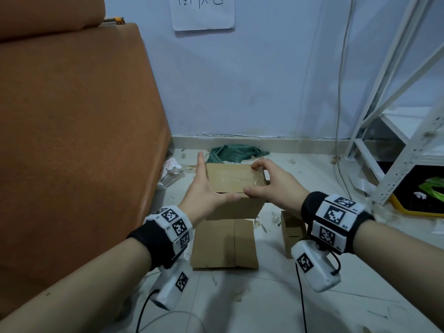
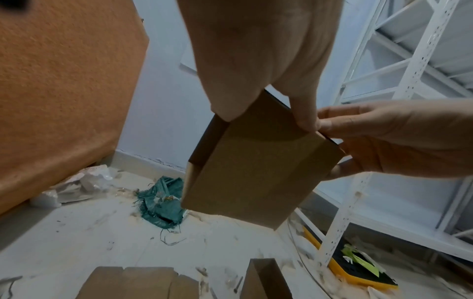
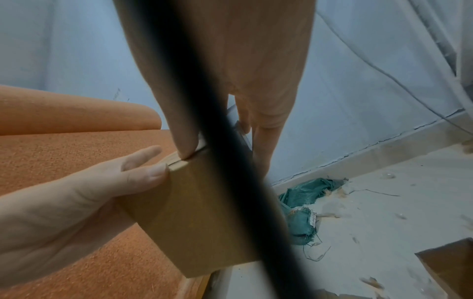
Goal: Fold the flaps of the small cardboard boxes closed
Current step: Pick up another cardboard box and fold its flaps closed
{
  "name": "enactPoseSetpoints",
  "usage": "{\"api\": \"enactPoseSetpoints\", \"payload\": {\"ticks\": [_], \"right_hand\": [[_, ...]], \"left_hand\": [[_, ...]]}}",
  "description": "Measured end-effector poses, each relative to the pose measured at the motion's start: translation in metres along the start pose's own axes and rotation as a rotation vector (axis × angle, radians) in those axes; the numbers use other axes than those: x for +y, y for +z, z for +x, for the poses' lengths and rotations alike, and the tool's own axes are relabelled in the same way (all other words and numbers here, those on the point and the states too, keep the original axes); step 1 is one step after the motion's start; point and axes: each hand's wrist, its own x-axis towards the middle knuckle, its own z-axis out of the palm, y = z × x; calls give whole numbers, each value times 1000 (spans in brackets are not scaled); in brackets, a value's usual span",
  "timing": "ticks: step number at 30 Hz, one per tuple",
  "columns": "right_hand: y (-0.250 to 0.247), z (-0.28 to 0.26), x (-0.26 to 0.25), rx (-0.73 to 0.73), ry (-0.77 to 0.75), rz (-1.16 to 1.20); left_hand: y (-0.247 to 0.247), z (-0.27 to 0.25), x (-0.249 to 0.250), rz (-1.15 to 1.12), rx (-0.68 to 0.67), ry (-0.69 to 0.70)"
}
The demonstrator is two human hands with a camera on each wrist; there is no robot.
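Note:
I hold a small brown cardboard box in the air over the floor, with its top flaps lying flat. My left hand lies along its left side with straight fingers, thumb on the near top edge. My right hand grips the right end, thumb on the near edge and fingers curled over the far corner. In the left wrist view the box shows a dark gap along one end. In the right wrist view the box is partly hidden by a black cable. Both thumbs meet at the near edge.
A second cardboard box lies on the tiled floor under my hands, and a third small one stands to its right. An orange sofa fills the left. A white metal rack stands right, with a green cloth by the wall.

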Motion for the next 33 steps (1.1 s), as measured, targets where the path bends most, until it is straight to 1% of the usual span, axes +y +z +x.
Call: {"api": "enactPoseSetpoints", "payload": {"ticks": [4,8,11,14,18,20,21,23,25,28,33], "right_hand": [[-1,-2,0,24,-35,0],[6,-5,-1,29,-110,-125],[8,-6,-3,49,-111,-150],[8,-6,-6,74,-107,-134],[13,-8,-12,105,-130,-114],[15,-7,-13,105,-121,-104],[16,-7,-13,102,-117,-104],[16,-6,-14,98,-115,-94],[14,-6,-14,104,-115,-101],[13,-5,-14,107,-108,-123],[10,-1,-10,78,-19,-86]], "left_hand": [[-4,3,-2,-145,19,-9],[-2,1,0,-217,57,3],[1,-1,10,-404,91,7],[-4,5,14,-604,200,-55],[-9,11,7,-632,340,-171],[-9,10,4,-593,379,-200],[-9,9,4,-570,380,-193],[-10,7,5,-536,361,-166],[-10,5,9,-544,311,-144],[-9,2,12,-579,164,-138],[1,-6,16,-649,-53,-92]]}}
